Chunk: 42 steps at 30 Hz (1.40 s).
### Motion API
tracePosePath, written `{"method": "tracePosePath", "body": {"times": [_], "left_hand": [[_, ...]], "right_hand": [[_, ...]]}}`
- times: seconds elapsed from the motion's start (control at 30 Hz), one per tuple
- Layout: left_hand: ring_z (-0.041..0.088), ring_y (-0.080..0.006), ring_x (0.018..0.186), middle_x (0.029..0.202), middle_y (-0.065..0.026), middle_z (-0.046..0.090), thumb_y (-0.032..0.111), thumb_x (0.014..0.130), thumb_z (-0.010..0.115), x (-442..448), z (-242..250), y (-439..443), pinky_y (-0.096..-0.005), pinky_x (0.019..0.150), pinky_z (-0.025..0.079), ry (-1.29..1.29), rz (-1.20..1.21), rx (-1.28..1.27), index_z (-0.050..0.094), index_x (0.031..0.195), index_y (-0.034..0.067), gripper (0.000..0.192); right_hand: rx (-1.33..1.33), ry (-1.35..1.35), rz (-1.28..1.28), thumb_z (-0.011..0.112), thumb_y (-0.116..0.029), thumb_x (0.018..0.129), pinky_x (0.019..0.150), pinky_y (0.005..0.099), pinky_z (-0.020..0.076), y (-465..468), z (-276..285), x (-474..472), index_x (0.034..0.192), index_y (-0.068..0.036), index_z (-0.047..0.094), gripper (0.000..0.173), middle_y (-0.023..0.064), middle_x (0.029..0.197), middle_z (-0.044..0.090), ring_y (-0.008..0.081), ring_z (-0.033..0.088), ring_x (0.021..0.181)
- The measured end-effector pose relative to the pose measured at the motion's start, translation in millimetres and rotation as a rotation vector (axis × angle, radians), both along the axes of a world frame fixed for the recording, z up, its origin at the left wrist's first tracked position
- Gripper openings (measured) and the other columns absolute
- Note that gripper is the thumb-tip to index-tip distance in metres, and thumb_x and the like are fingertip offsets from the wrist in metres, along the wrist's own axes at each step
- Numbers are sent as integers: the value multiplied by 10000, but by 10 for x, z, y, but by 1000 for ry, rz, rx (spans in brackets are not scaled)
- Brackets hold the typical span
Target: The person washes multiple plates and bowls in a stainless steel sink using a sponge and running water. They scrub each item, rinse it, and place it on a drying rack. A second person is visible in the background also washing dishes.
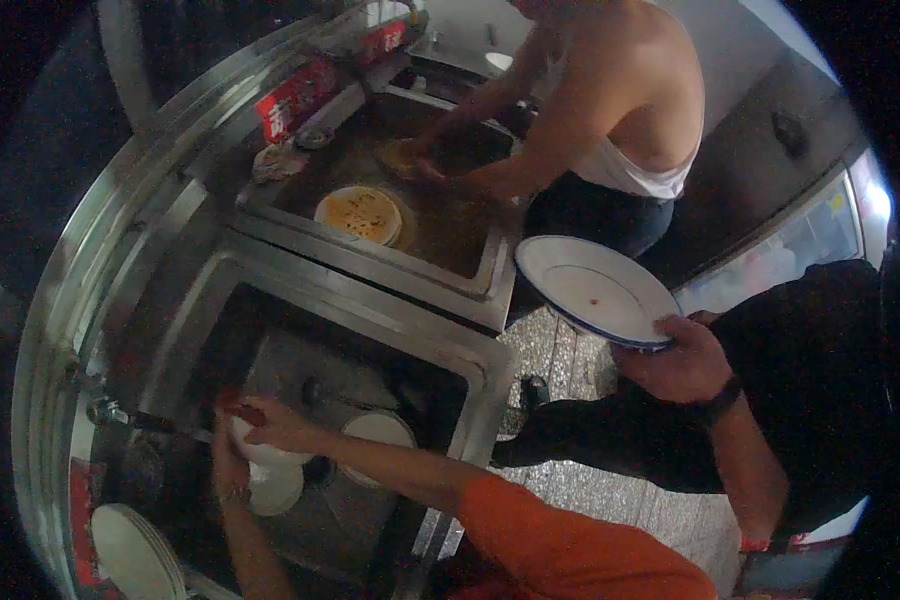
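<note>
Both of my hands are over the near steel sink [375, 300], blurred by motion and dim light. Between them is a tilted white dish [259, 448]; whether it is a bowl or a plate I cannot tell. My left hand [229, 457] grips its left side, fingers partly hidden. On its upper edge my right hand [281, 426] has hold, the arm reaching in from an orange sleeve [570, 540]. Just below the held dish lies a round white dish [277, 491] in the sink. A white plate [379, 435] rests farther right, partly behind my right forearm.
A faucet [109, 411] projects from the left. Stacked white plates [135, 551] stand lower left. The far sink [450, 274] holds a stack of stained plates [360, 214] and another person's hands [427, 169]. At right, a black-clad person's hand [679, 364] holds a blue-rimmed plate [592, 289].
</note>
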<state>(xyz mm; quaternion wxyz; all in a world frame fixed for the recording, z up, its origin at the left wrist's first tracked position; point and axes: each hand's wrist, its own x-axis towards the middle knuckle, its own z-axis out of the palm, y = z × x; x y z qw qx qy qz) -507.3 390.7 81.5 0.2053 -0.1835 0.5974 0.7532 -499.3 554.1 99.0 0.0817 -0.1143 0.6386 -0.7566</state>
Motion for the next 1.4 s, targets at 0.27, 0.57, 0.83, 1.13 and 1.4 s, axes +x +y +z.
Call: {"method": "tracePosePath", "body": {"times": [0.27,0.57,0.83,1.13,1.4], "left_hand": [[446,-247,1213,1309,-94,497,395,946,454,6,-475,-377,-364,1022,356,118,53,319,479,1287,72,471],[492,-245,1166,1259,-102,534,186,902,527,520,-476,-554,-412,1022,371,191,324,512,502,1251,44,377],[502,-249,1143,1232,-93,535,85,807,635,660,-123,-217,-406,990,400,299,306,585,452,1270,-4,506],[477,-218,1188,1330,-74,449,90,815,570,624,79,119,-344,941,464,55,502,655,321,1389,79,626],[566,-240,1030,1141,-93,564,-48,696,536,712,127,146,-362,916,462,-14,456,414,462,1254,24,568]], "right_hand": [[-581,-481,9,597,-183,847,877,350,451,78,-499,-198,1216,-43,529,401,74,1087,601,159,556,983],[-181,-414,-229,562,-210,887,876,336,446,161,-1105,-667,1127,-62,608,285,55,1063,623,168,564,963],[507,-157,-199,594,-155,867,895,320,435,358,53,-260,1157,-61,587,305,86,1126,602,206,554,1049],[1019,899,-42,565,-307,865,1047,553,240,-323,170,346,1133,-150,618,315,63,1255,517,333,384,1231],[1153,553,307,550,-343,878,877,429,423,-440,-262,-740,1233,-157,544,401,96,1243,519,229,513,1101]]}}
